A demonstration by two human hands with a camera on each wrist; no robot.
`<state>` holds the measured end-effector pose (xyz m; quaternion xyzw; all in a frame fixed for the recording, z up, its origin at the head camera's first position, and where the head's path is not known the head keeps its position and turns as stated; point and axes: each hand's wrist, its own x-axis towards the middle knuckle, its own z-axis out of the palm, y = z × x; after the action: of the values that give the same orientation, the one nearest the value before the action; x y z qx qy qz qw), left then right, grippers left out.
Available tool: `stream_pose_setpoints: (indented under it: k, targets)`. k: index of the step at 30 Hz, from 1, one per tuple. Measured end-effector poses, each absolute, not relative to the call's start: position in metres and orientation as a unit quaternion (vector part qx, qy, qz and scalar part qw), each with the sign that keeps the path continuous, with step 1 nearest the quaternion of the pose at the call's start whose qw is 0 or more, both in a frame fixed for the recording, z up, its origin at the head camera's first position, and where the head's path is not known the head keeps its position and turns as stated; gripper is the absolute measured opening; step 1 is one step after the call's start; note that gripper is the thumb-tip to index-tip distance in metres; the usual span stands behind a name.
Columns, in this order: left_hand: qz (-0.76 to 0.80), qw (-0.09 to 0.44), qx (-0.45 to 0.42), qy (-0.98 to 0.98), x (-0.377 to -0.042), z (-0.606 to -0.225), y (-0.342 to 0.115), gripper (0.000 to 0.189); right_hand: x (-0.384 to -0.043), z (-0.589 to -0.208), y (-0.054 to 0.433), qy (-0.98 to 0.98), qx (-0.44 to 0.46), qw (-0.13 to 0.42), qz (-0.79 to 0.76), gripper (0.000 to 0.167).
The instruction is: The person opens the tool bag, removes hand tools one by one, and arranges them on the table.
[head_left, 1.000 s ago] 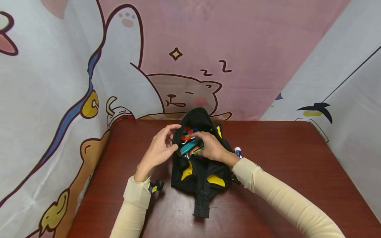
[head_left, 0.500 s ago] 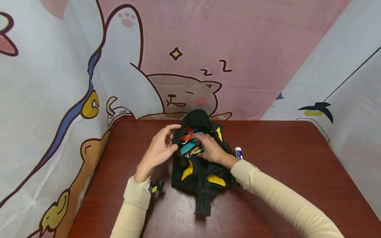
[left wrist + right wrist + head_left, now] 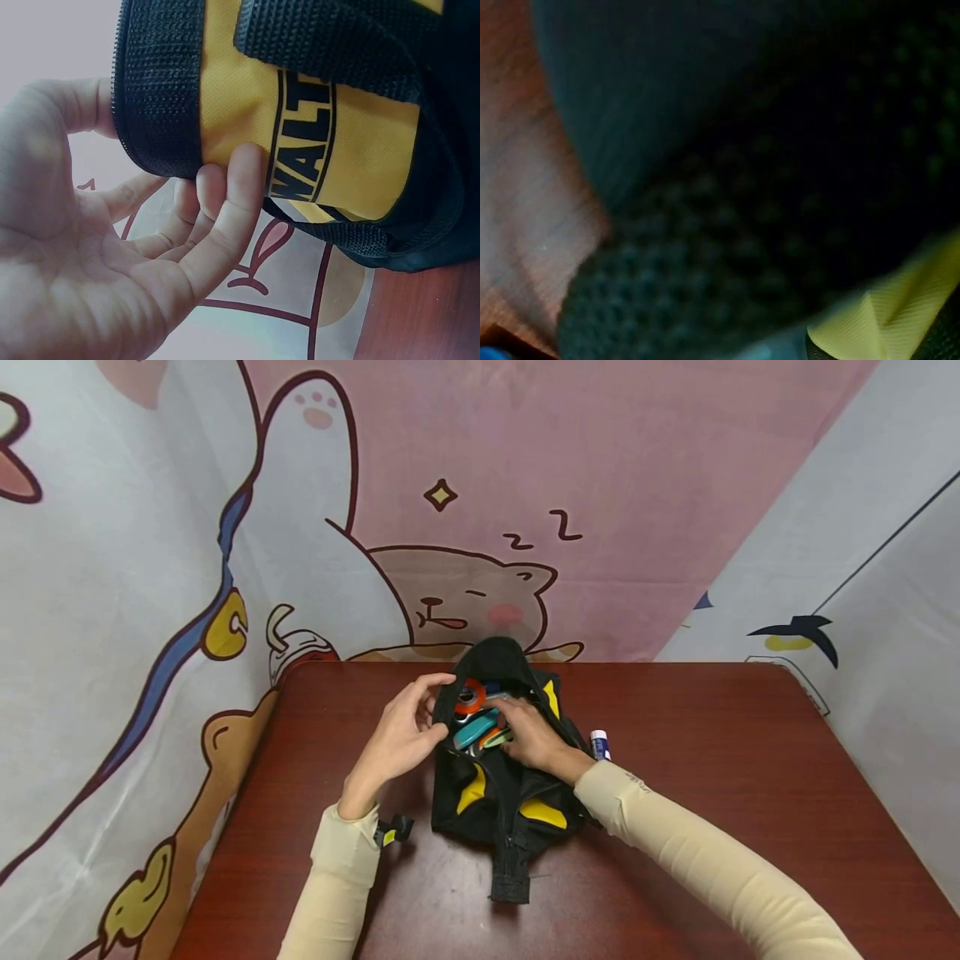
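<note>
The left hand [image 3: 399, 732] pinches the black bag [image 3: 501, 781] on the table [image 3: 720, 777]; should that slip, it could sag around the right hand [image 3: 536, 739] inside, whose hold is too hidden to tell.

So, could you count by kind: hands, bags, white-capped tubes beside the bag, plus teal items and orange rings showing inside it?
Hands: 2, left hand and right hand
Bags: 1, black-and-yellow bag
Tubes: 1, white-capped tube
Teal: 1, teal item
Rings: 1, orange ring
Total: 6
</note>
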<state>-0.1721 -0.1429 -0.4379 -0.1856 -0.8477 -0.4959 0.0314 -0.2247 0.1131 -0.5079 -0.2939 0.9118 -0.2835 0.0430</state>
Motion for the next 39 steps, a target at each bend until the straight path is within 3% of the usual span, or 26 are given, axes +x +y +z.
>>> stream_pose_setpoints:
  k: [17, 27, 33, 39]
  targets:
    - [-0.495, 0.033, -0.188, -0.848, -0.172, -0.437, -0.141, 0.069, -0.226, -0.503, 0.115, 0.907, -0.315, 0.017, -0.280, 0.075]
    - [-0.493, 0.032, -0.188, -0.849, -0.170, -0.437, -0.140, 0.068, -0.223, -0.492, 0.117, 0.902, -0.306, 0.039, -0.303, 0.072]
    - [-0.497, 0.030, -0.186, -0.847, -0.170, -0.437, -0.140, 0.068, -0.222, -0.482, 0.117, 0.895, -0.300, 0.017, -0.329, 0.070]
    - [-0.498, 0.029, -0.185, -0.847, -0.170, -0.436, -0.140, 0.069, -0.217, -0.476, 0.118, 0.896, -0.287, 0.012, -0.340, 0.051]
